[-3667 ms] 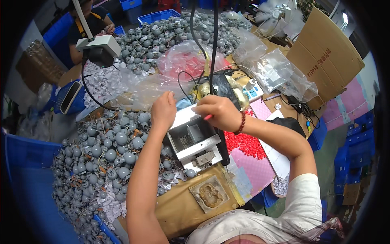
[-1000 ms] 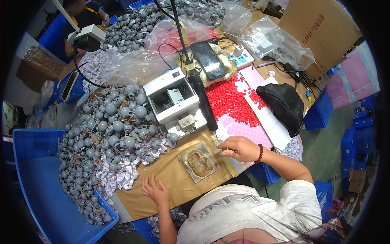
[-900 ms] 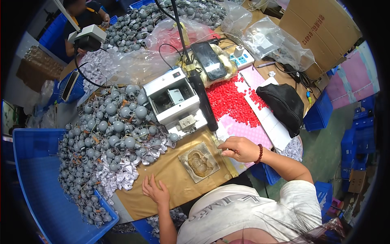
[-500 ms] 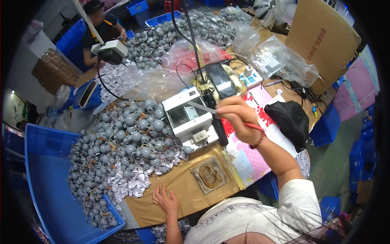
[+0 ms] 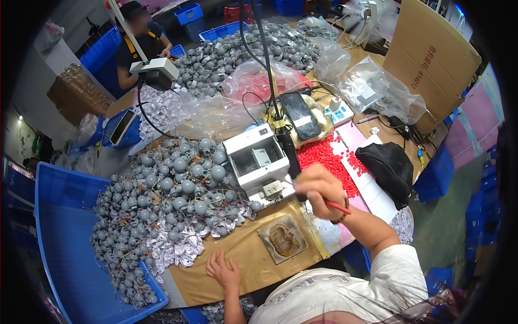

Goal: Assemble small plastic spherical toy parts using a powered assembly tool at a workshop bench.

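My left hand (image 5: 224,272) lies on the brown sheet (image 5: 208,289) at the table's front, fingers spread, holding nothing. My right hand (image 5: 322,189) is closed around a slim tool (image 5: 339,207); its red end sticks out behind the palm, and its front part is blurred and mostly hidden. This hand hovers over the right side of the table, just right of a white box-shaped device (image 5: 247,141) with an open hollow. Between my hands sits a square metal mould (image 5: 281,239) with a rounded cavity. Small red pieces (image 5: 318,154) are spread behind the right hand.
Grey ball-shaped parts with wires (image 5: 172,186) are heaped at left, beside white pieces (image 5: 172,244) and a blue bin (image 5: 62,232). A phone (image 5: 300,115), power strip (image 5: 340,111) and black pouch (image 5: 386,167) lie farther right. A co-worker (image 5: 141,40) sits at the far left.
My right hand has come down and nearer, away from the white device, with the slim tool still in it. My left hand stays resting on the sheet. The view has shifted slightly.
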`<state>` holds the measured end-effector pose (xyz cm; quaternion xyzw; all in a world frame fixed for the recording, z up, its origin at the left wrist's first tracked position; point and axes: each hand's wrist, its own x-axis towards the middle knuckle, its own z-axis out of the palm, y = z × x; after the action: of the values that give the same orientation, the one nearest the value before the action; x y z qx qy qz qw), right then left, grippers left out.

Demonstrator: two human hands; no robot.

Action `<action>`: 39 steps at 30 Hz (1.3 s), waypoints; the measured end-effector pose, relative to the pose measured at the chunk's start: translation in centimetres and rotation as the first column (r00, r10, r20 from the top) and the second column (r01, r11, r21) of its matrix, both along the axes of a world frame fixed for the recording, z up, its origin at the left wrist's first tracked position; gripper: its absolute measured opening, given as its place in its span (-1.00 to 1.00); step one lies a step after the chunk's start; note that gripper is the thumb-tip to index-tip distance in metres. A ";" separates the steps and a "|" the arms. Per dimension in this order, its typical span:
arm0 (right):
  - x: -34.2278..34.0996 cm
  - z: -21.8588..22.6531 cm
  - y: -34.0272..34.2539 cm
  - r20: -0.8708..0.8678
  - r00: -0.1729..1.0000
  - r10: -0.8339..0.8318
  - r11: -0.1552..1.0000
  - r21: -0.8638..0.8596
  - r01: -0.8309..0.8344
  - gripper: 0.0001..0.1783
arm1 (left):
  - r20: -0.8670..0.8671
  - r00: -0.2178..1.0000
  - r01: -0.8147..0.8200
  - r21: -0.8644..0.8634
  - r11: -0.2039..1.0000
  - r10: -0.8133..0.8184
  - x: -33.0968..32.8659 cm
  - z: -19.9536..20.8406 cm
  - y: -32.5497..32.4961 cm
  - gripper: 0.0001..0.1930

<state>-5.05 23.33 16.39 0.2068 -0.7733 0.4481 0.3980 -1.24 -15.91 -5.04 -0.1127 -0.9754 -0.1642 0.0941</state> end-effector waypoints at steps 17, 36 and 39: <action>9.8 -14.7 -1.2 0.832 0.498 -0.246 0.895 0.392 -0.213 -0.77 | -0.021 1.000 0.021 -0.005 1.000 -0.021 -0.4 0.0 1.0 -0.53; 9.8 -14.4 -1.3 0.869 0.478 -0.133 0.915 0.293 -0.278 -0.70 | -0.031 0.999 0.024 -0.009 1.000 -0.024 -0.4 -0.2 1.2 -0.55; 9.5 -13.6 -0.3 0.893 0.437 -0.111 0.930 0.248 -0.271 -0.66 | -0.026 0.999 0.022 -0.009 1.000 -0.022 -0.4 -0.3 1.3 -0.55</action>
<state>4.41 23.01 2.82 0.0438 -0.9216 0.3601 -0.1382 -1.66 -14.65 -5.31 -0.1260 -0.9735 -0.1596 0.1045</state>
